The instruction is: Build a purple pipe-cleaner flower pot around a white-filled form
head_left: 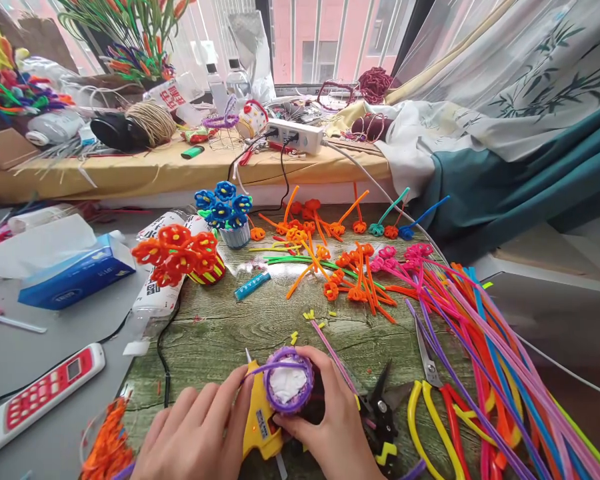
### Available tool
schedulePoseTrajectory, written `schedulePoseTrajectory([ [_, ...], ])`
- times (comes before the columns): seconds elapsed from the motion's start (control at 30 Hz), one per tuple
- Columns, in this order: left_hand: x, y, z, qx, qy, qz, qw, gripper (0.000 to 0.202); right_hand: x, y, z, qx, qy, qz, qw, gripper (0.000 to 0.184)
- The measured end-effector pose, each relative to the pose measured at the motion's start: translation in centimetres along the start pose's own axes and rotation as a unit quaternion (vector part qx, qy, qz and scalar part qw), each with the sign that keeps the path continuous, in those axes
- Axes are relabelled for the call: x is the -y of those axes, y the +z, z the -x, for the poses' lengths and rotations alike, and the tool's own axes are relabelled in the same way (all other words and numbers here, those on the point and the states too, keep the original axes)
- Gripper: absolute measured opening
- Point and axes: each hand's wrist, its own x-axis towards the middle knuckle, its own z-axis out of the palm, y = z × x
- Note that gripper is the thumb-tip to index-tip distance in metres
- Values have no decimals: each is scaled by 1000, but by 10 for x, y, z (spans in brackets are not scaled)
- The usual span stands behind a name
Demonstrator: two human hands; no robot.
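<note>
My right hand (337, 417) is wrapped round a small cup (288, 381) bound in purple pipe cleaner, with white filling showing in its top. A loose purple end runs off it to the left. My left hand (197, 433) lies beside it, fingers stretched toward the cup and resting against a yellow glue gun (260, 420) that lies on the green wooden tabletop (210, 333) just under the cup.
Black pliers (380, 417) and red-and-yellow-handled scissors (433, 393) lie right of my hands. A fan of coloured pipe cleaners (485, 333) fills the right side. Orange (177, 257) and blue (224, 207) flower pots, loose orange flowers (340, 267), a tissue box (77, 277) and a red-and-white remote (40, 397) sit beyond.
</note>
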Motion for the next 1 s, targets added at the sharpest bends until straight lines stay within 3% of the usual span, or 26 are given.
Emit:
schedulePoseTrajectory([
  [0.3,-7,12,5,30,51,107,992,28,-11,2,5,-2,-64,59,996,72],
  [0.47,-4,7,-1,52,71,146,985,29,-15,2,5,-6,-86,62,994,71],
  [0.7,-6,0,-9,65,42,201,976,14,-14,1,5,-22,-97,90,991,59],
  [0.87,-9,3,-11,60,4,229,972,7,-14,1,7,-23,-86,75,993,77],
  [1.0,-11,7,-17,48,-23,222,974,5,-16,3,7,-21,-79,73,994,80],
])
